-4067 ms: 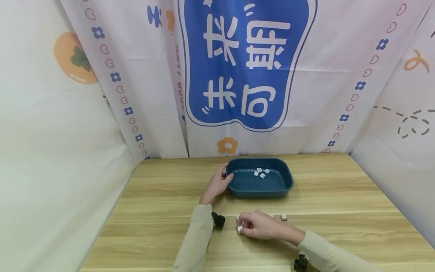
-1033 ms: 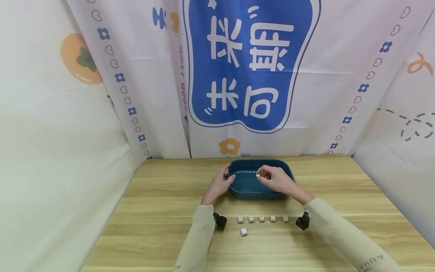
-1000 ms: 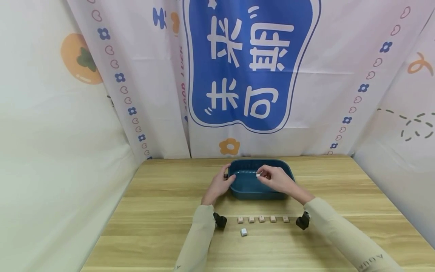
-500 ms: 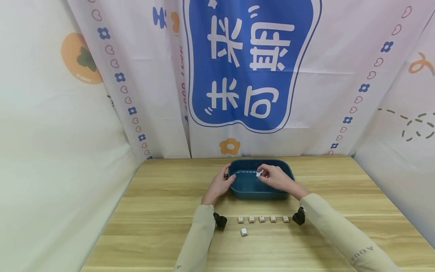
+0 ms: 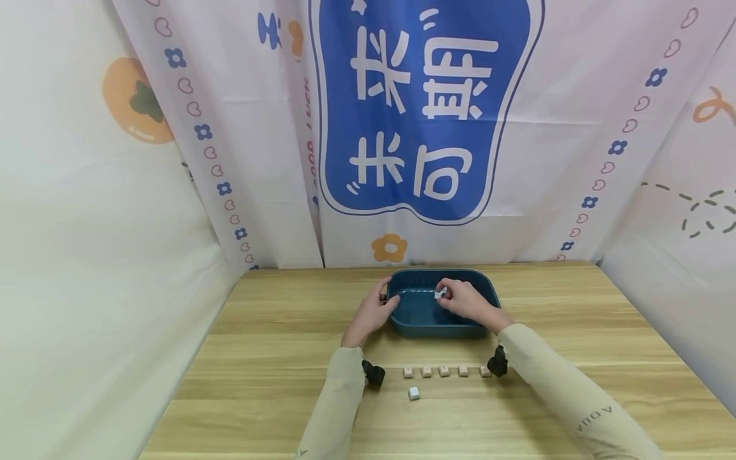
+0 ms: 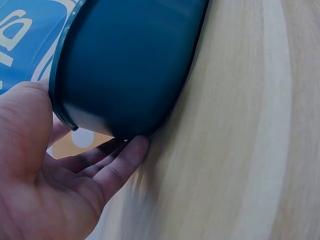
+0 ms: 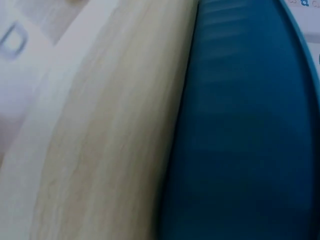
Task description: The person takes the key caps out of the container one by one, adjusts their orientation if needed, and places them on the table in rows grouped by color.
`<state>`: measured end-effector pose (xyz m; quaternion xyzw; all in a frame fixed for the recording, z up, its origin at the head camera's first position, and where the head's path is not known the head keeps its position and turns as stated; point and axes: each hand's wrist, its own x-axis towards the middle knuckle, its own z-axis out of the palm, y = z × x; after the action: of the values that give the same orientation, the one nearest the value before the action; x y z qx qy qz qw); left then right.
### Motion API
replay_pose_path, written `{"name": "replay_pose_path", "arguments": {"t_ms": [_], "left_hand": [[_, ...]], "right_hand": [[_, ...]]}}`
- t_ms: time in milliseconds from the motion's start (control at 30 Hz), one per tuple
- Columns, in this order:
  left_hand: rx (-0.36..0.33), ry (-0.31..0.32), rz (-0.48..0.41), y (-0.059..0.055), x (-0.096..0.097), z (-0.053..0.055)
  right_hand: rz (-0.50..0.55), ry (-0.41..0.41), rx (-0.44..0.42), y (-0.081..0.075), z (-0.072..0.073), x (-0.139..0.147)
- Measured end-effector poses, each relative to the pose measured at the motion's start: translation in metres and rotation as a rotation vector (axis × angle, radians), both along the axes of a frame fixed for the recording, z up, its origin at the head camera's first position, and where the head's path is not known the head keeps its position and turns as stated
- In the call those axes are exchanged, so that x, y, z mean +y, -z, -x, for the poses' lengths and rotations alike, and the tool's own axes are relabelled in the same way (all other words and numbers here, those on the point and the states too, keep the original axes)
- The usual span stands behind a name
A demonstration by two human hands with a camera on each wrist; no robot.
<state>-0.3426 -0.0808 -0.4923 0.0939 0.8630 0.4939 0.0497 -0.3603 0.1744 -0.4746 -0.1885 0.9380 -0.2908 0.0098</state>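
Note:
A dark blue rectangular dish (image 5: pixel 441 330) stands at the back of the table. My left hand (image 5: pixel 370 313) holds its left end, thumb over the rim and the other fingers outside; the left wrist view shows those fingers against the dish wall (image 6: pixel 125 65). Inside the dish, my right hand (image 5: pixel 464 301) has a small white keycap (image 5: pixel 439 294) at its thumb and fingertips. Whatever lies under or behind that hand is hidden. The right wrist view shows only the dish's outer side (image 7: pixel 245 125) and table, not the fingers.
In front of the dish, several pale pinkish keycaps (image 5: pixel 444 371) form a row on the wooden table (image 5: pixel 259 383). One white keycap (image 5: pixel 414 393) lies nearer, below the row's left end. A printed curtain (image 5: pixel 356 243) hangs behind the table.
Earlier my right hand was at the front keycaps with a white one; now it is over the dish. Lately its forearm has shifted left while the keycap tilted. My left hand stays put.

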Motion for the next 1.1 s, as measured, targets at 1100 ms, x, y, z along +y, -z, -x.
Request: {"name": "replay_pose_path", "arguments": {"t_ms": [1100], "left_hand": [[-0.014,-0.005,-0.011,0.001,0.0,0.0]], "right_hand": [[-0.135,0.075,-0.151,0.007,0.013,0.011]]}}
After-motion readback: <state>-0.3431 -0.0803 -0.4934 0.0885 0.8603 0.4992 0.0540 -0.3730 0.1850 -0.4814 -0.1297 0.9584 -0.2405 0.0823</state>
